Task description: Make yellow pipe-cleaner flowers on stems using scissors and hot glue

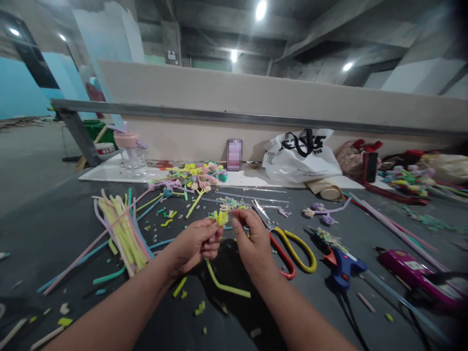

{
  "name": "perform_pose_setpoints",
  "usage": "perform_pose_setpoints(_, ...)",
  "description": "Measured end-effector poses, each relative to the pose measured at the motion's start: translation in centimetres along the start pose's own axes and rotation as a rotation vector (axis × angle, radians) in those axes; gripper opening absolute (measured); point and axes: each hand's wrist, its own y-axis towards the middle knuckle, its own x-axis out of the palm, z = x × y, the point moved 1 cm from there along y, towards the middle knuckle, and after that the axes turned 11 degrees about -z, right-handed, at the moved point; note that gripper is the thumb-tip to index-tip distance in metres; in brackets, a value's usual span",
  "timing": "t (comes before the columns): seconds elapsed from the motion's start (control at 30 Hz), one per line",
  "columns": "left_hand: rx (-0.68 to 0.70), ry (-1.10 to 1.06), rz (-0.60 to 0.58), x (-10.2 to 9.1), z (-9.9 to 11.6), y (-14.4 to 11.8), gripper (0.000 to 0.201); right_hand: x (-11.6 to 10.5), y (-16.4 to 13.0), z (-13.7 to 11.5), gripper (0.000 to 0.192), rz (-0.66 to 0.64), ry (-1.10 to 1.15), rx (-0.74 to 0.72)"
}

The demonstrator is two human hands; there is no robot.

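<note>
So I've got a yellow pipe cleaner [220, 243] between both hands over the grey table [54, 229]. My left hand [195, 246] is pinching the fluffy curled end of it up top, fingers bunched around the little yellow tuft, and my right hand [252, 243] is pinched in on it from the right, thumb and fingertips closed. The long tail hangs down under my hands and bends off to the right, close to the table.

Best way to do this bit, I reckon: keep the left pinch firm so the coil doesn't spring open, and work the right fingers in small tight turns.

Scissors [288, 243] are just right of my hand, glue gun [341, 265] further right, spare pipe cleaners [122, 231] piled on the left, finished flowers [193, 175] at the far side.
</note>
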Motion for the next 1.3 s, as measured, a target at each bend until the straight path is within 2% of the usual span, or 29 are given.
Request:
perform_pose_setpoints(0.2,0.009,-0.058,-0.011,-0.50,0.19,-0.23,0.020,0.04,-0.12,0.30,0.023,-0.069,-0.066,-0.046)
perform_pose_setpoints(0.37,0.007,-0.050,0.000,-0.59,0.29,-0.13,0.019,0.13,-0.30,0.30,0.026,-0.071,-0.089,-0.062)
perform_pose_setpoints(0.63,0.011,-0.030,0.060,-0.80,0.22,-0.13,0.019,0.18,-0.34,-0.01,0.031,-0.120,-0.172,-0.144)
perform_pose_setpoints(0.9,-0.006,-0.005,0.070,-1.03,-0.02,0.14,0.020,0.38,-0.55,0.47,0.027,-0.056,-0.256,-0.178)
perform_pose_setpoints(1.3,-0.014,0.022,0.094,-0.91,-0.15,0.13,0.020,0.55,-0.65,0.45,0.025,-0.014,-0.270,-0.135)
